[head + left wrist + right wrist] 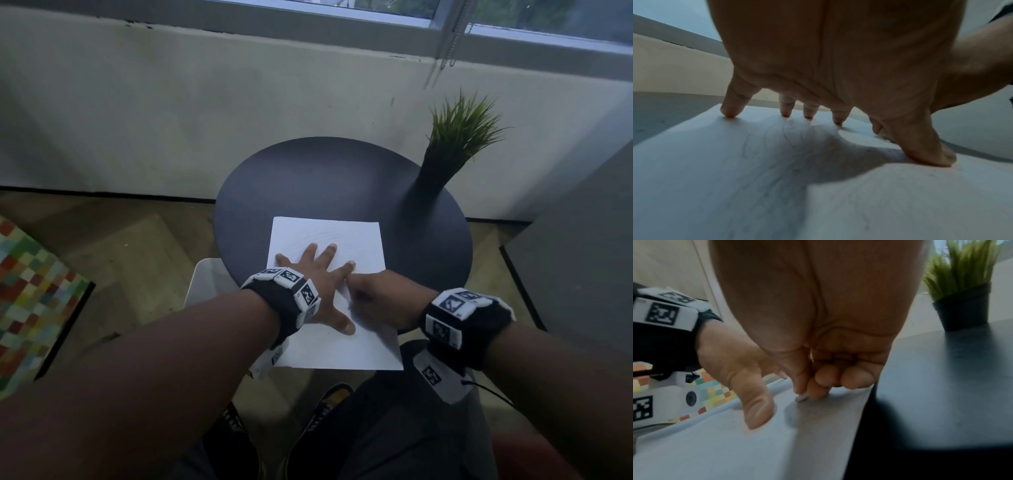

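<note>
so that the sheet of paper (342,236) cannot slide on the round bench (308,171), the left hand (320,277) presses on it with fingers spread wide, holding nothing. the right hand (373,298) is curled and pinches a small grey tip (802,397), maybe a pencil, right beside the left pointing finger. the paper's near edge hangs off the bench. the plant pot (435,174) stands well away.

there were 1 sheet of paper (342,236), 1 round table (308,178), 1 potted plant (442,161), 1 small grey stub (802,397), 2 shoes (327,409), and 2 grips: left grip (320,284), right grip (375,301).
</note>
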The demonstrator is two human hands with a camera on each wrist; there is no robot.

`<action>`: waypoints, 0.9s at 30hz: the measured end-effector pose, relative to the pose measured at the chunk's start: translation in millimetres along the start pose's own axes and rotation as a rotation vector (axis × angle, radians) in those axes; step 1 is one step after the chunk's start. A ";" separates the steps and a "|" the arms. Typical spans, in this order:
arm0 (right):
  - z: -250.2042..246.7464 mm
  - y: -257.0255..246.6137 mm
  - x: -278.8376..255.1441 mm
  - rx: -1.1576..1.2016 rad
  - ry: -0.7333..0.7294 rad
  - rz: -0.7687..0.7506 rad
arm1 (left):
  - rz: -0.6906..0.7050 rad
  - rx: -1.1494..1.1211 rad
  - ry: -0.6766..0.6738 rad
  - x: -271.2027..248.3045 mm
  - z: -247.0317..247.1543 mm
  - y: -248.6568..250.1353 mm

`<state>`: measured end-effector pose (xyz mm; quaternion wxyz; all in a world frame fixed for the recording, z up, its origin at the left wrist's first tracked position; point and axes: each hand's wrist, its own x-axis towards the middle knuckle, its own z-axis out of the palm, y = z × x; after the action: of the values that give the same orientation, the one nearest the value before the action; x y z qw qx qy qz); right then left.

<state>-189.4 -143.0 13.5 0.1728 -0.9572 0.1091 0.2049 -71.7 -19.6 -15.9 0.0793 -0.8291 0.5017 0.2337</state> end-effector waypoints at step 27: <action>-18.7 23.8 12.9 0.053 0.154 0.225 | -0.021 -0.016 -0.011 3.1 1.2 3.8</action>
<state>-178.0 -173.6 17.1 0.1649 -0.9470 0.2341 0.1458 -74.2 -23.5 -18.0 0.0781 -0.8337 0.4905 0.2414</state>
